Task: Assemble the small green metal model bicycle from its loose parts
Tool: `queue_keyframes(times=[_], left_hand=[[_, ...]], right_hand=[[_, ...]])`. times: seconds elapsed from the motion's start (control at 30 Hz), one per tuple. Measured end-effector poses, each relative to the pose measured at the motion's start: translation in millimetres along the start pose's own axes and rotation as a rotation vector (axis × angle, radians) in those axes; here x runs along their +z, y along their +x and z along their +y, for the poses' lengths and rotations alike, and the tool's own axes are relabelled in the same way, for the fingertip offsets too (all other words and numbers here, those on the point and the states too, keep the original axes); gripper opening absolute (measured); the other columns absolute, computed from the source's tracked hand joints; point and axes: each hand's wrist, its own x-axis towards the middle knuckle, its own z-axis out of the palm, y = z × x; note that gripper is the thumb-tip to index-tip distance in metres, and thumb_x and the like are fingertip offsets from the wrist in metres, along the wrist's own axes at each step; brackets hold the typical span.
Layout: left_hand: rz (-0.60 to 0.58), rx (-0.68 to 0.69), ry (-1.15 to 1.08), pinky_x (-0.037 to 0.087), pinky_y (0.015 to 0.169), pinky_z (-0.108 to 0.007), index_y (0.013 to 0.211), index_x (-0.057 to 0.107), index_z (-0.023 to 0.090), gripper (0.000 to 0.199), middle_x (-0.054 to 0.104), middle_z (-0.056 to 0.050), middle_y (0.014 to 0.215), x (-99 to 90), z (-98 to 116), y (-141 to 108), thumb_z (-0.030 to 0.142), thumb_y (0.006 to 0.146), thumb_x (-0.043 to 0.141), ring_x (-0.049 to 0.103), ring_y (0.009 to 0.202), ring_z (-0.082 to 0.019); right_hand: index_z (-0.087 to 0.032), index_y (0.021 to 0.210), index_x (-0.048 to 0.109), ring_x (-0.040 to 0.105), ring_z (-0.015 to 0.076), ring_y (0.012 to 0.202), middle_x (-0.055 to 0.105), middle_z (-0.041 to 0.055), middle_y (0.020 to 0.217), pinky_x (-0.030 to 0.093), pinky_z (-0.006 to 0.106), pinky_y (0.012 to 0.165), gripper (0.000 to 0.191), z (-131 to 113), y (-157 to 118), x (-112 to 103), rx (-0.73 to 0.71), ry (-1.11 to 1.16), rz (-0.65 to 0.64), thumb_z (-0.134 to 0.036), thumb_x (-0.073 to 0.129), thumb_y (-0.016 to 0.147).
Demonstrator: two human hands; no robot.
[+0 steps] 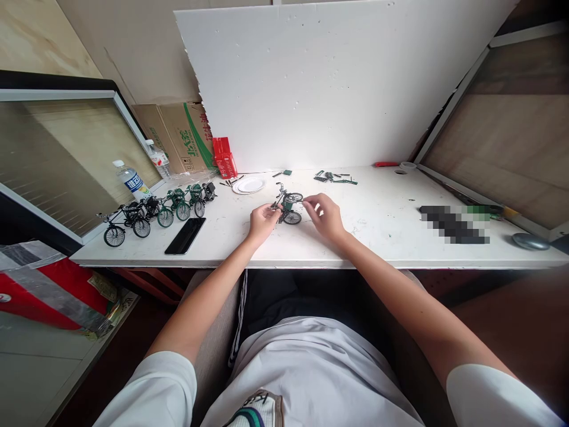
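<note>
Both forearms reach forward over the table edge, elbows bent, wrists in close; left hand comes in from the left, fingers curled, thumb and fingertips closed on the small model bicycle; right hand mirrors it, knuckles up, thumb and index nearly together at the rim of the upper wheel; can't tell if it's pinching anything. Bicycle sits between the hands, near the table's front edge; thin spoked round wheels, dark wiry frame, green part at its middle.

White table is flat, smooth-looking, lightly scuffed; more model bicycles stand in a row at left, black and green; glossy black phone lies just in front of them; round white plates further back; slim dark loose parts scattered near the pitted white panel.
</note>
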Motion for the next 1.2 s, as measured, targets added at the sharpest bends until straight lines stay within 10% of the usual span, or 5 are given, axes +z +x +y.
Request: queue_keyframes(times=[1.2], left_hand=[[-0.082,0.044,0.167,0.057,0.071,-0.029,0.109,0.081,0.015,0.031,0.081,-0.009,0.09,1.1,-5,-3,0.037,0.087,0.078,0.073,0.077,-0.02]], right_hand=[[-0.025,0.105,0.071,0.066,0.0235,0.08,0.072,0.0087,0.089,0.05,0.038,0.068,0.037,-4,-12,10,-0.081,-0.085,-0.146,-0.054,0.048,0.111]])
